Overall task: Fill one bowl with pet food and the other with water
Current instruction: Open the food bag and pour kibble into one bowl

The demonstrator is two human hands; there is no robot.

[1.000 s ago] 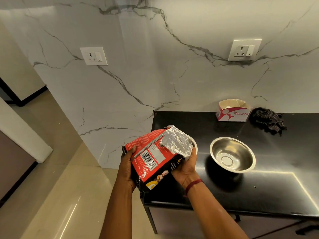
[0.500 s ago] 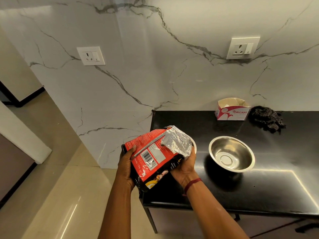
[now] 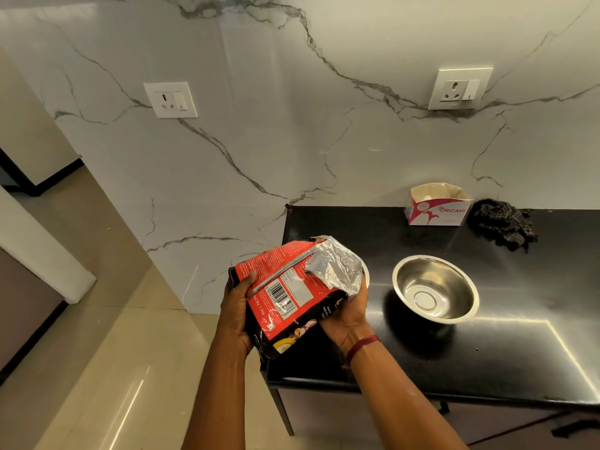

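Note:
Both hands hold a red and black pet food bag (image 3: pixel 285 297), tilted with its silver opened top pointing right. My left hand (image 3: pixel 238 306) grips the bag's left side and my right hand (image 3: pixel 345 315) supports it from below on the right. Behind the bag's silver top, only a sliver of a first bowl's rim (image 3: pixel 366 271) shows on the black counter (image 3: pixel 519 352). A second steel bowl (image 3: pixel 435 289) stands empty to the right of the bag.
An open white and red cardboard box (image 3: pixel 436 207) and a dark crumpled cloth (image 3: pixel 503 222) lie at the counter's back against the marble wall. Two wall sockets sit above. Tiled floor extends to the left of the counter's edge.
The bag and both hands keep the same pose. Only the view has shifted slightly.

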